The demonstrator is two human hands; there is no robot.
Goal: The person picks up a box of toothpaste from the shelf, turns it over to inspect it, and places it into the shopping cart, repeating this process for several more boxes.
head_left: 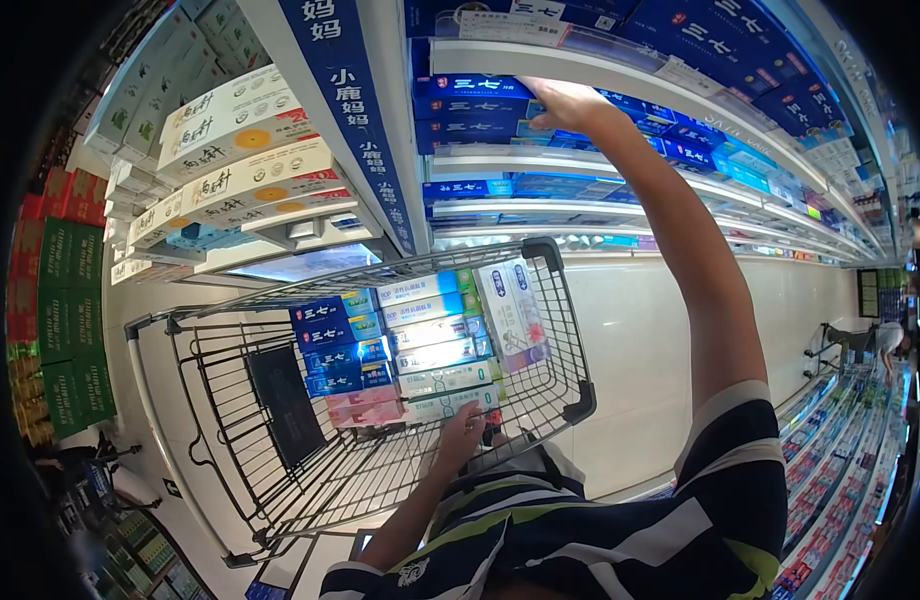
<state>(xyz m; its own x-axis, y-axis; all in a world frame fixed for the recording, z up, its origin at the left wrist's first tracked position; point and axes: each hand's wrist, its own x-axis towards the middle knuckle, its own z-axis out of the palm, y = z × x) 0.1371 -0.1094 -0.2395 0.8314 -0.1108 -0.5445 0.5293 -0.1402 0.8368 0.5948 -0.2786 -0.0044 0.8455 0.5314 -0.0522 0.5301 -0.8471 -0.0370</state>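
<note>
My right hand (570, 106) reaches up to a shelf, its fingers closed around the right end of a blue toothpaste box (477, 87); some fingertips are hidden there. More blue boxes (470, 132) are stacked just below it. Over the near side of the shopping cart (570, 345), my left hand (463, 430) rests with loosely bent, parted fingers beside a white and green box (435, 405). The cart carries rows of boxes: dark blue ones (330, 333), white and blue ones (420, 285), pink ones (365, 408) and a pale floral pack (513, 305).
Large white cartons (245, 125) are piled on the left, past a blue lettered pillar (350, 100). Green and red boxes (75, 260) stand farther left. Shelves of goods (840, 450) line the right side. Another person (888, 340) and a cart are far right. Pale floor (640, 370) lies beyond the cart.
</note>
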